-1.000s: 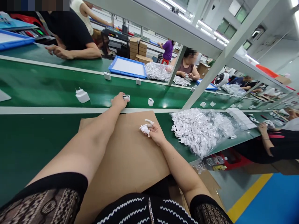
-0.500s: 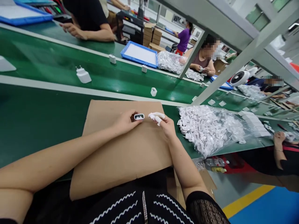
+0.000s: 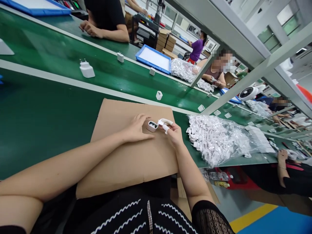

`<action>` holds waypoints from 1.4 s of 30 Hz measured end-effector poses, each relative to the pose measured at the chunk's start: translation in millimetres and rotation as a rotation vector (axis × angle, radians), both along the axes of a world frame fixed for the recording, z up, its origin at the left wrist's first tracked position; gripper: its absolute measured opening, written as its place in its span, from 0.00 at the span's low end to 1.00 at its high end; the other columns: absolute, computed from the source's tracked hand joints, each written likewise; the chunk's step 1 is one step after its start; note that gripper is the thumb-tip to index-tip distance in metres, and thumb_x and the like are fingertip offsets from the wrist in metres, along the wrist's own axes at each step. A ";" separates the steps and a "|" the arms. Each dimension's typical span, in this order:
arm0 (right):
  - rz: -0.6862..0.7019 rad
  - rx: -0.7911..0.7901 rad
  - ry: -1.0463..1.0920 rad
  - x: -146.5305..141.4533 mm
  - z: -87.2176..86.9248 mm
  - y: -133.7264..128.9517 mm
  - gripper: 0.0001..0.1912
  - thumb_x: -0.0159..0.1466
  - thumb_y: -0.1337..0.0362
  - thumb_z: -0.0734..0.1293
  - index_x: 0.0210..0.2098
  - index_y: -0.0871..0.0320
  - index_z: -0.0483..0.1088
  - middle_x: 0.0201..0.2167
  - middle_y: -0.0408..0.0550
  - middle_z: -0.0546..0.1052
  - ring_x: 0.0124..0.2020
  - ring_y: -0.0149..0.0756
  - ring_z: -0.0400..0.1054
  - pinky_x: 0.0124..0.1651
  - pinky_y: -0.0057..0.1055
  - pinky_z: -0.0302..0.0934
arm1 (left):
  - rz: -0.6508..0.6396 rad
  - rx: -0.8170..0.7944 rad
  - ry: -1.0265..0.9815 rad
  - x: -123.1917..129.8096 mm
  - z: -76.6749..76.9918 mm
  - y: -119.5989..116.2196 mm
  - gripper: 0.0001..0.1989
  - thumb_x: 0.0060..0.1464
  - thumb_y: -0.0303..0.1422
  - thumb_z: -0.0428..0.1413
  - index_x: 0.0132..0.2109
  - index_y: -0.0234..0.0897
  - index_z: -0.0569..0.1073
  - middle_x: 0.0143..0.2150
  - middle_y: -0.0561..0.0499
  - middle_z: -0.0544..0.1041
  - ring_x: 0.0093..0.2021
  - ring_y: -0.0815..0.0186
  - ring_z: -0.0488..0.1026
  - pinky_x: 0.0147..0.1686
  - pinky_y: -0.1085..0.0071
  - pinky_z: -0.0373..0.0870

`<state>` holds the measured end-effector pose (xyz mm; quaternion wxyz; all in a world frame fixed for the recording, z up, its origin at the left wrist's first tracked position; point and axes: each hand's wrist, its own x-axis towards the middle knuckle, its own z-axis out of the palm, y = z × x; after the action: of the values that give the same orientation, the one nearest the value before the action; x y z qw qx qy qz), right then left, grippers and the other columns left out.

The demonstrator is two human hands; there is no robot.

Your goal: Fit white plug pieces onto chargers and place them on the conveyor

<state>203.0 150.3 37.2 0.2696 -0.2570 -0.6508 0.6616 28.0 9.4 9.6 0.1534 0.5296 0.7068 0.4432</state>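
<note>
1. In my one feed, the head view, a cardboard sheet (image 3: 146, 162) lies on the green conveyor surface (image 3: 48, 94). I judge that it serves as a work pad, keeping the parts in hand off the belt.
2. On the cardboard sheet, near its far edge, the left hand (image 3: 137, 128) rests with its fingers (image 3: 142, 122) curved toward a white adapter housing (image 3: 152, 126). The housing sits tilted on the sheet with its open end showing. The fingers look to be steadying it, though I cannot tell if they are clamped on it.
3. Just to the right of the housing, the right hand (image 3: 173, 135) has its fingers (image 3: 172, 130) pinched together on a small white plastic part (image 3: 163, 122). The part's exact shape is hard to make out. Holding it this close to the housing suggests the two pieces are being worked together.
4. Past the right edge of the cardboard sheet lies a clear bag of white parts (image 3: 216, 139), probably placed there to be within easy reach.
5. Beyond the far edge of the sheet, a white charger (image 3: 87, 71) and a small white housing (image 3: 159, 95) sit on the belt, spaced apart. Farther off is a blue tray (image 3: 153, 58), and a co-worker's hand (image 3: 91, 29) rests across the line.
</note>
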 end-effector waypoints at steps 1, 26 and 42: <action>0.009 0.001 -0.003 -0.4 -0.4 -0.4 0.24 0.54 0.51 0.78 0.48 0.53 0.80 0.50 0.52 0.84 0.50 0.49 0.81 0.46 0.38 0.74 | 0.085 -0.011 -0.009 4.2 -0.2 1.5 0.46 0.37 0.54 0.73 0.61 0.39 0.70 0.61 0.39 0.69 0.65 0.42 0.64 0.64 0.46 0.63; 0.090 0.611 -0.133 -2.5 41.8 -11.7 0.18 0.59 0.63 0.73 0.50 0.51 0.79 0.47 0.48 0.83 0.43 0.38 0.77 0.50 0.36 0.75 | -0.168 0.096 -0.340 3.5 -6.8 -2.7 0.23 0.52 0.46 0.66 0.51 0.39 0.78 0.51 0.43 0.81 0.50 0.52 0.79 0.54 0.54 0.76; 0.103 0.938 -0.345 -9.4 55.7 -14.8 0.11 0.65 0.65 0.69 0.44 0.52 0.82 0.45 0.52 0.77 0.46 0.42 0.71 0.48 0.39 0.68 | -0.146 0.075 -0.302 1.8 -6.3 -2.7 0.20 0.54 0.47 0.64 0.47 0.39 0.80 0.42 0.46 0.80 0.42 0.56 0.76 0.45 0.59 0.73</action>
<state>193.6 135.5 92.9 0.2116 -0.1811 -0.9251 0.2581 29.8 6.7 3.3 0.2699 0.5124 0.6183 0.5313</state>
